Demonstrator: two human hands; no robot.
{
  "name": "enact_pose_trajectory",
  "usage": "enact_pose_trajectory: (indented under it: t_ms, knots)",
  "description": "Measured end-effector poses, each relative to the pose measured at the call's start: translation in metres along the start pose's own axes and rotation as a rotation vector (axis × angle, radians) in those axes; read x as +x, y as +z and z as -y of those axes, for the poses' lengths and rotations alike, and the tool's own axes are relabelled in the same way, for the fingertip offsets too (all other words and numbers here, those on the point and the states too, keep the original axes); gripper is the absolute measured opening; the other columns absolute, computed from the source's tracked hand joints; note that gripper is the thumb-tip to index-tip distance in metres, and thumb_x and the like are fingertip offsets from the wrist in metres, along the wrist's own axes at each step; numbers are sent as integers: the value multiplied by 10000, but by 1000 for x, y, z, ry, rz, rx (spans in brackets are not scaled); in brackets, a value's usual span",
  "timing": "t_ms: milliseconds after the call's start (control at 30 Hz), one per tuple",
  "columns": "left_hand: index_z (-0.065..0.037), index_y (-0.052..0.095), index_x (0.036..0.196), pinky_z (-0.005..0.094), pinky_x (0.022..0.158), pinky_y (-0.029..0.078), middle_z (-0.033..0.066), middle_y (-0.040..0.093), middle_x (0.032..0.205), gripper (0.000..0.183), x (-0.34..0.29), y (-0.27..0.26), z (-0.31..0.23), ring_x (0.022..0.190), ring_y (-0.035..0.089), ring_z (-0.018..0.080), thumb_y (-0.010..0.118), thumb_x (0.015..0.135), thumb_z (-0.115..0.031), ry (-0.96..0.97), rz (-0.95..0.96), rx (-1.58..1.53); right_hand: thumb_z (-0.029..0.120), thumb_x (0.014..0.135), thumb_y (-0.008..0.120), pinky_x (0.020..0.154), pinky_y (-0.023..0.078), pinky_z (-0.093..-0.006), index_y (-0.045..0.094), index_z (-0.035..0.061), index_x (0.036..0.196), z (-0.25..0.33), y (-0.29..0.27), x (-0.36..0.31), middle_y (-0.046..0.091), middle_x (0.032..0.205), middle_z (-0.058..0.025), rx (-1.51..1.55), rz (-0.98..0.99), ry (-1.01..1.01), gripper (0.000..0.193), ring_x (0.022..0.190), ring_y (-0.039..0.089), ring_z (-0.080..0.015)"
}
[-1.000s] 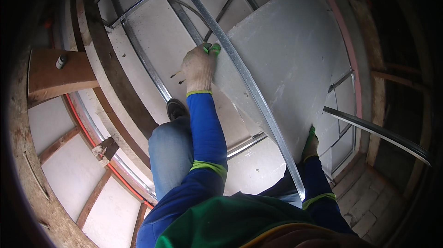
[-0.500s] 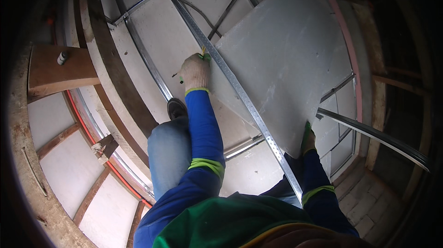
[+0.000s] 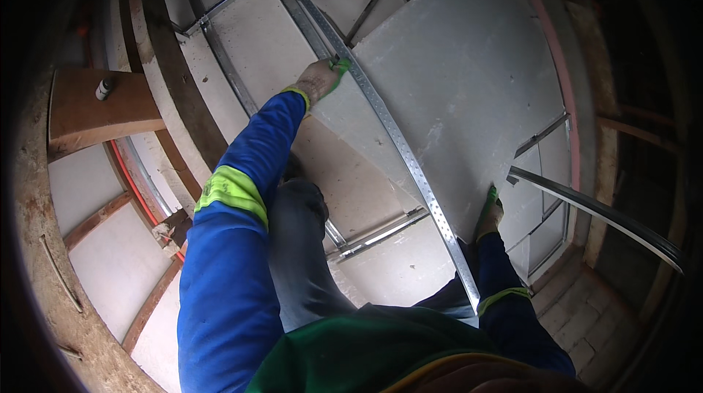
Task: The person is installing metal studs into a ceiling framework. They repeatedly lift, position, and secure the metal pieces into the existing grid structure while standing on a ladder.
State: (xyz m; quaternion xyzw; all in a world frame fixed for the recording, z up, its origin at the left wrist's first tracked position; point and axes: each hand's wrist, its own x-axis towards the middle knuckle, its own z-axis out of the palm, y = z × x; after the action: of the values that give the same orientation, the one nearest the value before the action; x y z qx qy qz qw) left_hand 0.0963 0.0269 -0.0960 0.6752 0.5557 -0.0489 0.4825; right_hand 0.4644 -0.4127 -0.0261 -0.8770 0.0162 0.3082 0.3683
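Note:
My left hand [image 3: 320, 80], in a pale knit work glove with green fingertips, is closed at the edge of a long perforated metal profile [image 3: 392, 126]. The fingers' far side is hidden, and the grey board lies right beside it. That profile runs diagonally across the large flat grey board [image 3: 461, 78] towards my body. At the board's near right corner, my right hand [image 3: 489, 214], also gloved, grips the edge with the thumb upward; its other fingers are mostly hidden.
Thick wooden beams [image 3: 165, 49] curve along the left, beside a brown wooden block [image 3: 102, 104] with a small white cylinder [image 3: 104, 88] on it. A loose metal channel [image 3: 593, 210] juts out at the right. Metal framing [image 3: 384, 236] and white panels lie below.
My left hand has moved away and rightward to the profile. The profile's far end has shifted slightly right, uncovering a framing channel beside it. My right hand stays at the board's corner.

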Motion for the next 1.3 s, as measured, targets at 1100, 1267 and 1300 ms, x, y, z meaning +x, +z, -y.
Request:
enact_pose_trajectory:
  t_ms: [1100, 1267, 1300]
  knots:
    - [-14, 644, 1365, 452, 1073, 495, 270, 706, 1296, 537, -37, 111, 57, 1241, 666, 404, 481, 1129, -467, -114, -411, -423, 506, 980, 765, 910, 543, -325, 713, -36, 1322, 130, -27, 163, 777, 1175, -118, -329, -119, -547, 643, 1026, 698, -199]
    - [-69, 648, 1353, 434, 1026, 537, 159, 734, 1225, 423, -37, 134, 49, 1153, 685, 330, 514, 1130, -402, -114, -340, -351, 514, 971, 768, 929, 523, -323, 702, -42, 1337, 169, -52, 195, 773, 1180, -115, -521, -219, -683, 668, 1037, 696, -212]
    - [-93, 647, 1345, 438, 1006, 549, 127, 725, 1209, 383, -39, 132, 55, 1135, 683, 304, 534, 1124, -384, -191, -145, -430, 513, 969, 769, 932, 521, -326, 700, -38, 1341, 184, -47, 195, 773, 1187, -113, -554, -237, -726, 669, 1038, 697, -212]
